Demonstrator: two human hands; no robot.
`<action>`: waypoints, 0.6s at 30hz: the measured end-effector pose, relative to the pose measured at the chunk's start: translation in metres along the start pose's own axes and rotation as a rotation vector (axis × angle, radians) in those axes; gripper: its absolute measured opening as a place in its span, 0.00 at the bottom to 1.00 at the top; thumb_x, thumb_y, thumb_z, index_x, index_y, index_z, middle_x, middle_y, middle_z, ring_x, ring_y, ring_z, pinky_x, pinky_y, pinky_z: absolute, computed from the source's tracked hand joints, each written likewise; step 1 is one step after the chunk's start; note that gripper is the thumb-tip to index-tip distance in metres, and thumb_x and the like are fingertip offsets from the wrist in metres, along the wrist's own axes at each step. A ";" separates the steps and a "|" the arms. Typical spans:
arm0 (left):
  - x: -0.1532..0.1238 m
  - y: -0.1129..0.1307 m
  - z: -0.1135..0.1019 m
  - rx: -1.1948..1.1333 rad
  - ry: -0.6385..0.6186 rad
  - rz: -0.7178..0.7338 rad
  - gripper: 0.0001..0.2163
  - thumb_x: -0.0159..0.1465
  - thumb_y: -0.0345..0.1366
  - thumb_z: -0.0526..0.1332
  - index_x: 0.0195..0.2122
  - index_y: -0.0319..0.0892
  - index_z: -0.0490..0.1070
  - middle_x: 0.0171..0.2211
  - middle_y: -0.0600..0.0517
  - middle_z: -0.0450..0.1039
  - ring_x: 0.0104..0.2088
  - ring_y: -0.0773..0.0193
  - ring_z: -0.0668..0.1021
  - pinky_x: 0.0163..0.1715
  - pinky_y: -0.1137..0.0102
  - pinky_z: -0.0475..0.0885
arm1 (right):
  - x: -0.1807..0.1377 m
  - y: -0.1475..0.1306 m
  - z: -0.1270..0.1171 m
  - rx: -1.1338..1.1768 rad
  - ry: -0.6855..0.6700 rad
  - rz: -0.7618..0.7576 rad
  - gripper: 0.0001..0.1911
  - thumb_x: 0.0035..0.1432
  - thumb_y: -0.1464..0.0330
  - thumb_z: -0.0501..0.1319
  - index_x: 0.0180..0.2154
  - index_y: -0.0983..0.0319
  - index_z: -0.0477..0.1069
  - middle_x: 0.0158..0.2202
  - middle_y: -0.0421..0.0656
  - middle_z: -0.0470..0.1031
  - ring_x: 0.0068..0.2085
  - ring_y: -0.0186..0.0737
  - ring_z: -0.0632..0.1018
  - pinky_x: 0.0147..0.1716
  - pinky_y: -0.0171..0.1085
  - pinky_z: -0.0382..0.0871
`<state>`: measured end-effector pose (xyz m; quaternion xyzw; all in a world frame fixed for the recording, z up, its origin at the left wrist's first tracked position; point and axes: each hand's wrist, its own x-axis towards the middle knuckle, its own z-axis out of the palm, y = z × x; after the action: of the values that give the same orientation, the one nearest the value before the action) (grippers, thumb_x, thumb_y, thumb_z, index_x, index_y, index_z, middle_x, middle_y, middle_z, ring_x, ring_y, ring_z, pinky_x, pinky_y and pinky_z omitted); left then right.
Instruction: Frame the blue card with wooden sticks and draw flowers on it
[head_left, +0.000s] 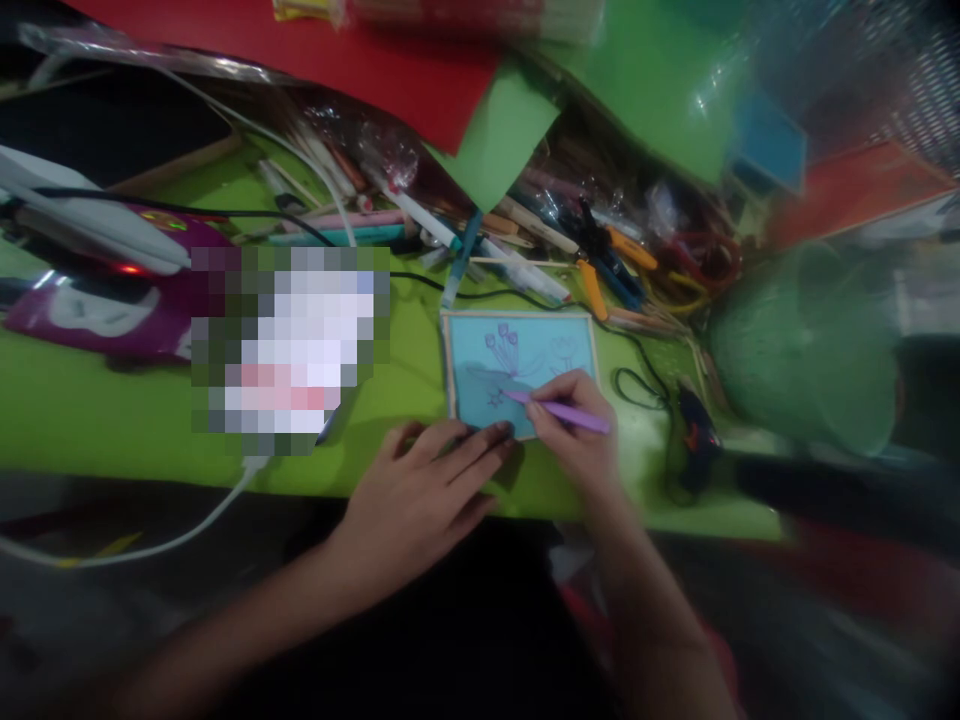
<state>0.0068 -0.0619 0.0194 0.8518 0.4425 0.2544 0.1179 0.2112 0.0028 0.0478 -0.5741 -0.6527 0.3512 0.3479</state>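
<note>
A small blue panel (472,345) with a pale wooden frame lies on the green table (405,370). Purple line drawings of flowers and leaves cover part of its blue surface. My right hand (581,435) grips a purple pen (570,412), its tip at a small flower in the lower middle of the panel. My left hand (431,475) lies flat with fingers extended, the fingertips at the panel's lower edge. Part of the panel's bottom and right side is hidden by my hands.
A blurred-out phone (300,350) with a white cable lies left. Beyond the panel are pens, cutters and pliers (611,265), and coloured sheets (510,125). A green bin (810,350) and a dark glue gun (694,435) are at right; a purple power strip (97,310) sits far left.
</note>
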 end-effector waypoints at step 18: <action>-0.001 -0.001 0.004 0.001 -0.011 -0.005 0.17 0.75 0.40 0.58 0.63 0.47 0.72 0.63 0.54 0.77 0.53 0.53 0.76 0.47 0.55 0.65 | -0.003 0.004 0.000 -0.110 0.040 -0.058 0.05 0.60 0.66 0.65 0.33 0.57 0.70 0.26 0.35 0.72 0.26 0.33 0.71 0.25 0.34 0.64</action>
<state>0.0080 -0.0625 0.0155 0.8520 0.4443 0.2492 0.1203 0.2136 0.0000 0.0447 -0.5803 -0.6802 0.2928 0.3388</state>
